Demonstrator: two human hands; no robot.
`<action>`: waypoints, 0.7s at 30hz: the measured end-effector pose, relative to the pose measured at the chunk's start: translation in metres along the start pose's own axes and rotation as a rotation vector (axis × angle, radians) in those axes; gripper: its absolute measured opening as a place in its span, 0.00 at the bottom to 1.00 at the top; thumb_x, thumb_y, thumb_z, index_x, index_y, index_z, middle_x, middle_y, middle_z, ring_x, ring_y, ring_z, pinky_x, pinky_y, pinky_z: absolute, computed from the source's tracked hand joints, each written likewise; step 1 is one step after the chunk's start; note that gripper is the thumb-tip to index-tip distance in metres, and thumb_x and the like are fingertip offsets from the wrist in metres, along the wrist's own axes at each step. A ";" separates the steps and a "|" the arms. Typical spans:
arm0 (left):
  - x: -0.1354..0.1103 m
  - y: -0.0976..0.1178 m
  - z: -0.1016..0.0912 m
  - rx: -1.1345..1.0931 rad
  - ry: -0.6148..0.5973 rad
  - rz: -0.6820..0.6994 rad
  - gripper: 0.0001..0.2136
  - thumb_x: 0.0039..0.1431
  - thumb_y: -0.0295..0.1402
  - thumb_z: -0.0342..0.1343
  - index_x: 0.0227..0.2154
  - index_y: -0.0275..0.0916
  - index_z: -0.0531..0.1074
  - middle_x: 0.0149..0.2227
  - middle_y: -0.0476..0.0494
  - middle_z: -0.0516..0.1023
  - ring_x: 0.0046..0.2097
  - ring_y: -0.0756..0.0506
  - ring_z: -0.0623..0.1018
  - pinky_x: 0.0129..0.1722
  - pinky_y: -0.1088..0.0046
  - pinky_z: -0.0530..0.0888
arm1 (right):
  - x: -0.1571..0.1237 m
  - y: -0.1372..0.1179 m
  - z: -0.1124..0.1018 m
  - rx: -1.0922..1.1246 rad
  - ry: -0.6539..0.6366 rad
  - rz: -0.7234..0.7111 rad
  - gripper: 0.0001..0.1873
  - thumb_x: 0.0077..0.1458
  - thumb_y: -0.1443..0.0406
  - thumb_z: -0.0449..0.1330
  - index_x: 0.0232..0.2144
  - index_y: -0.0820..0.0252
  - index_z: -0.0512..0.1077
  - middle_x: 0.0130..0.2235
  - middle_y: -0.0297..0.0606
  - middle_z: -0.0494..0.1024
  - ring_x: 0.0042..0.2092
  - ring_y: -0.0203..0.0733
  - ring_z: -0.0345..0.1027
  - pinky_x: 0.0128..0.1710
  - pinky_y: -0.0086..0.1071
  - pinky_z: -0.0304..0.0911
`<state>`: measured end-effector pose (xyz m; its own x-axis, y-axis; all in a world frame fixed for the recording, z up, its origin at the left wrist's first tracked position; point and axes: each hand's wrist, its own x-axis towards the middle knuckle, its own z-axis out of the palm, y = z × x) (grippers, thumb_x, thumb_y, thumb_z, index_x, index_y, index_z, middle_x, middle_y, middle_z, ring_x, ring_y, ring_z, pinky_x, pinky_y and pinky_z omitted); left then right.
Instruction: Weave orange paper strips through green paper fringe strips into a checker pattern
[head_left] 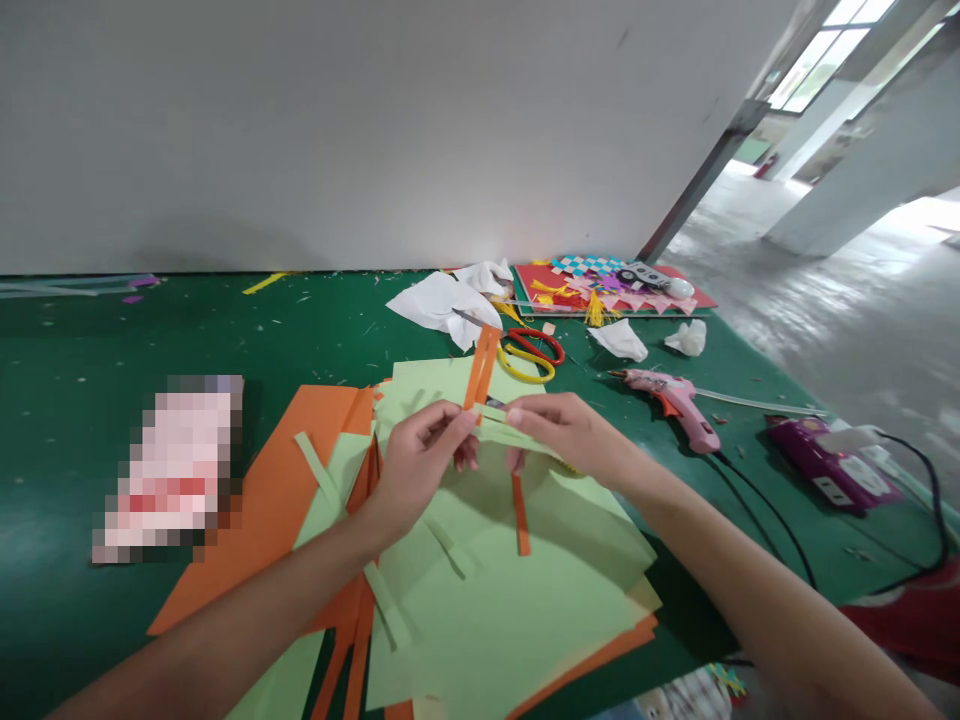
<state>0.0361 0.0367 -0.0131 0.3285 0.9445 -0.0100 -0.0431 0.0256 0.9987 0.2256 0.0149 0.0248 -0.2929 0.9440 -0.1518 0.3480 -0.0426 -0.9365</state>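
Far left on the green table (pixel 67 400), pixelated pinkish item (pixel 180 465), unreadable. Next, orange sheets (pixel 259 515) lying tilted, with a loose green strip (pixel 319 470) across them. Left hand (pixel 424 455): thumb and fingertips closed, no gap, pinching the lower part of the upright orange strips (pixel 482 370) where they meet a pale green strip (pixel 514 434). Strips are in the air above the stacked green sheets (pixel 517 610), which look set close so paper is within reach. Orange ends stick up past the left fingertips; green strip runs sideways, hand to hand. Probably pinched right at the crossing to stop slipping. Scissors (pixel 536 333) just beyond, handles toward the person, likely for easy pickup. Right hand (pixel 566 425): thumb closed against fingers on the green strip's right part; yellow bit under the palm, can't tell what. Farther right, pink glue gun (pixel 671 395) on its side, apart from both hands, cabled, seemingly near the purple power strip (pixel 829 462) for its lead.
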 end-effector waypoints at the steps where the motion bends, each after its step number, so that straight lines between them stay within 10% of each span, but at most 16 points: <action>1: 0.002 -0.001 -0.001 -0.051 0.032 -0.016 0.13 0.59 0.40 0.57 0.24 0.38 0.69 0.22 0.51 0.72 0.23 0.52 0.73 0.23 0.78 0.68 | 0.001 0.002 -0.003 0.005 0.078 -0.013 0.22 0.60 0.50 0.52 0.35 0.60 0.76 0.26 0.35 0.79 0.29 0.38 0.72 0.31 0.30 0.61; 5: 0.011 -0.005 -0.004 -0.195 0.126 -0.067 0.13 0.57 0.43 0.58 0.26 0.38 0.70 0.26 0.49 0.75 0.25 0.52 0.75 0.22 0.78 0.68 | 0.005 0.008 -0.012 -0.209 0.365 -0.052 0.19 0.61 0.52 0.51 0.45 0.57 0.72 0.31 0.35 0.77 0.30 0.38 0.70 0.31 0.29 0.60; 10: 0.012 -0.007 -0.005 -0.238 0.159 -0.079 0.12 0.56 0.42 0.60 0.28 0.38 0.70 0.26 0.50 0.76 0.25 0.52 0.75 0.23 0.78 0.67 | -0.003 0.001 -0.022 -0.358 0.413 -0.123 0.11 0.59 0.57 0.56 0.39 0.58 0.67 0.23 0.30 0.73 0.27 0.36 0.67 0.31 0.29 0.58; 21: 0.012 -0.008 -0.005 -0.256 0.167 -0.067 0.12 0.55 0.41 0.61 0.30 0.39 0.69 0.26 0.52 0.72 0.33 0.47 0.80 0.26 0.78 0.68 | -0.024 -0.008 -0.011 -0.560 -0.316 0.110 0.18 0.54 0.54 0.59 0.20 0.59 0.73 0.16 0.30 0.68 0.18 0.31 0.56 0.20 0.28 0.44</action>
<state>0.0355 0.0498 -0.0215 0.1798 0.9781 -0.1050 -0.2698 0.1517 0.9509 0.2393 -0.0036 0.0397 -0.4469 0.7988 -0.4027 0.7773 0.1240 -0.6167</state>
